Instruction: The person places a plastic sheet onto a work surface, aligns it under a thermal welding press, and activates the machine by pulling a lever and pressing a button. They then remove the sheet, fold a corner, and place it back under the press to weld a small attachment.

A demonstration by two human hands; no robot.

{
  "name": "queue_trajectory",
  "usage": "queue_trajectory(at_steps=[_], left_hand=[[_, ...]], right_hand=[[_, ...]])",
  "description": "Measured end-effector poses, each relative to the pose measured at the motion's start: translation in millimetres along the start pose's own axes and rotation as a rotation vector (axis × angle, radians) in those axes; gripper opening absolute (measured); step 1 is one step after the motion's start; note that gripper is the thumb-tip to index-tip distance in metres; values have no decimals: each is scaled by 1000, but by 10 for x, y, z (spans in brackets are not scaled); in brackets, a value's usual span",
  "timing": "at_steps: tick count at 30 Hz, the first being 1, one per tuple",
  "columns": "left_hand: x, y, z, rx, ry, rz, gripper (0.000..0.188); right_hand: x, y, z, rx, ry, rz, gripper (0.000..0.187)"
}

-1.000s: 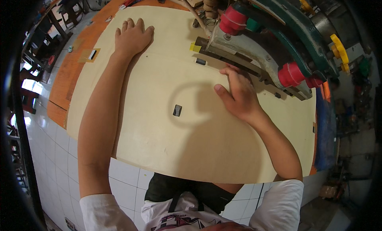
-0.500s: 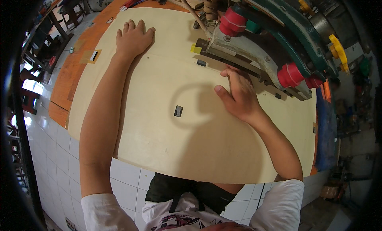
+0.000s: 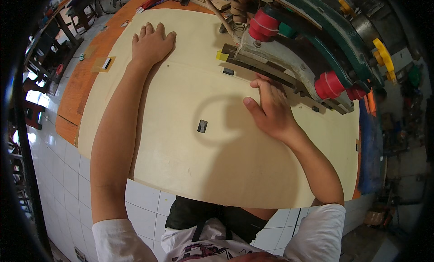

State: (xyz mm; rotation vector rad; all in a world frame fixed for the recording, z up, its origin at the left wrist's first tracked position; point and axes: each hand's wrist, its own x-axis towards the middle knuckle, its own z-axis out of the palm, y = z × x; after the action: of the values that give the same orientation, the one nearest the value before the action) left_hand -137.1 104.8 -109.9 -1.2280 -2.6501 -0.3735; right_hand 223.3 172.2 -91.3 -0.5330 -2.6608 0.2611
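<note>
Wooden tabletop (image 3: 70, 110) bears a cream sheet (image 3: 172, 165) — likely light, bendy, best lifted by its edges — beneath a splayed, empty left hand (image 3: 153, 44) and half-curled right hand (image 3: 272, 107), fingertips hidden, hold unclear.

Soft light brightens the cream sheet (image 3: 167, 167); a broad shadow (image 3: 253, 162) spreads from mid-frame toward five o'clock. Glare streaks the floor tiles (image 3: 49, 147) at nine; three o'clock is dim and murky. Fisheye bending darkens into black corners.

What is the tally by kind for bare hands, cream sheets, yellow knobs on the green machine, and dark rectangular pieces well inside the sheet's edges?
Bare hands: 2
Cream sheet: 1
Yellow knobs: 2
Dark rectangular pieces: 3
Total: 8
</note>
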Motion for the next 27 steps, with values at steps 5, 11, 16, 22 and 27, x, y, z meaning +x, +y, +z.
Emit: queue_trajectory(at_steps=[5,11,16,22,27], left_hand=[[12,9,-1,2,-11,2,71],[7,-1,-17,3,-23,-2,71],[11,10,-18,-18,-24,-6,72],[7,12,-20,-9,-14,-10,72],[-8,5,-9,-2,4,-5,71]], right_hand=[[1,7,6,-19,32,-38,45],[4,2,15,2,-30,23,45],[6,9,10,-4,-6,-1,43],[3,-4,10,-3,-7,13,42],[-4,-14,4,-10,-27,13,48]])
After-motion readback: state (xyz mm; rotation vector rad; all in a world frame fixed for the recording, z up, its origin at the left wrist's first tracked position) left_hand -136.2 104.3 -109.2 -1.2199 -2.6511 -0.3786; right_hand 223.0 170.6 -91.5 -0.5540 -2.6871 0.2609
